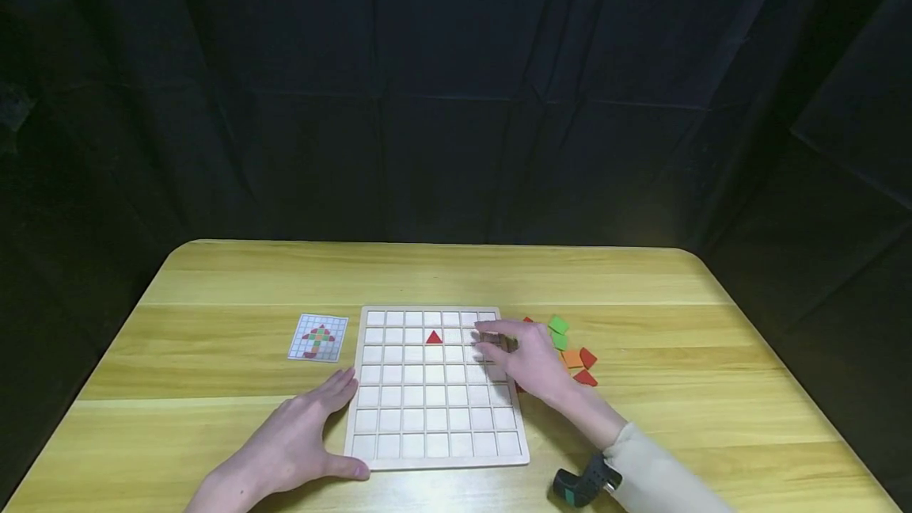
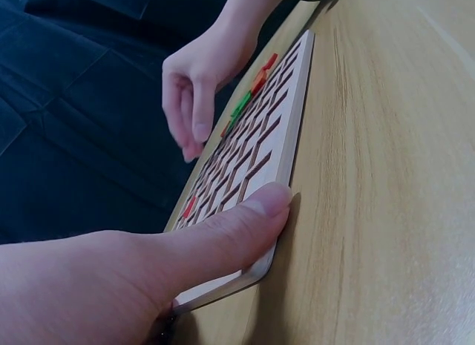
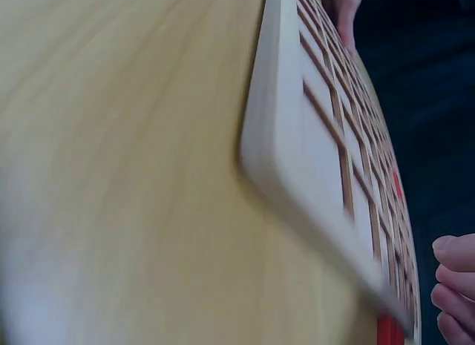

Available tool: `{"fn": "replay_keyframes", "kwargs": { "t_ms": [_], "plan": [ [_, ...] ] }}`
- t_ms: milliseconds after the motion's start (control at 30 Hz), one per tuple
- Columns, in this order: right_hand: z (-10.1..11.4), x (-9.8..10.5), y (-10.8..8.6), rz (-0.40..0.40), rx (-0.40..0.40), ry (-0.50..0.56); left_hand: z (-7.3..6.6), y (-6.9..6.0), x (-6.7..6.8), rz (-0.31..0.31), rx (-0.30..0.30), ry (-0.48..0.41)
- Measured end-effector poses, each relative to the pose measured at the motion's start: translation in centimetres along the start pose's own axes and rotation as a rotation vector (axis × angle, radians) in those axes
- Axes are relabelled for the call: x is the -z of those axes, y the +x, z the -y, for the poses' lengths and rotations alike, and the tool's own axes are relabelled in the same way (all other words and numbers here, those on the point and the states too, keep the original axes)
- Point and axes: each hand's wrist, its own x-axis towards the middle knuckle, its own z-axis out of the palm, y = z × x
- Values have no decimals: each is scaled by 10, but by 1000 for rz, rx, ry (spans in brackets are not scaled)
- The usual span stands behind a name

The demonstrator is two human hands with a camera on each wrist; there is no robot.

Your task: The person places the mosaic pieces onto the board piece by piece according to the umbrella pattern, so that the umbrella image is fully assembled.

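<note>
A pale wooden grid board (image 1: pixel 438 464) lies flat on the table, a red triangle (image 1: pixel 434 337) in one cell of its second row from the far side. My left hand (image 1: pixel 292 438) rests against the board's left side, fingertips at the edge and thumb on the near-left corner. Over the right columns hovers my right hand (image 1: pixel 534 359), thumb and fingers apart, with nothing visible between them. In the right wrist view its fingertips (image 3: pixel 454 282) are beyond the board. Beside it lie green pieces (image 1: pixel 559 324), orange pieces (image 1: pixel 572 359) and red pieces (image 1: pixel 587 358), partly hidden by that hand.
Left of the board lies a small printed card (image 1: pixel 318 337) with a coloured pattern on a grid. The wooden table (image 1: pixel 214 283) has rounded far corners. Dark cloth (image 1: pixel 456 141) hangs behind it. A dark band (image 1: pixel 580 489) is at the right wrist.
</note>
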Motion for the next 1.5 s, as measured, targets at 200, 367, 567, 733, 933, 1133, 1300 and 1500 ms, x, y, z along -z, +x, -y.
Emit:
{"fn": "replay_keyframes", "kwargs": {
  "t_ms": [200, 367, 567, 733, 933, 1133, 1300, 1500],
  "plan": [
    [-17, 20, -17, -31, -35, 3, 1, 1, 1, 4, -5, -10],
    [-31, 36, -36, -92, -42, -32, 0, 1, -1, 9, 2, -19],
    [-48, 60, -58, -135, -100, -82, 0, 0, -1, 1, -8, -8],
    [-61, 75, -71, -187, -135, -178, 1, -1, 1, -2, -7, -7],
    [-71, 83, -79, -171, -170, -227, 2, -2, 1, -1, 0, -4],
    [-73, 83, -83, -173, -157, -244, 2, -2, 0, -4, -3, 1],
    [-76, 86, -86, -211, -144, -277, 1, -1, 0, -4, -4, 2],
    [-78, 88, -88, -262, -109, -323, 1, -1, 0, -2, 5, 4]
  ]
}}
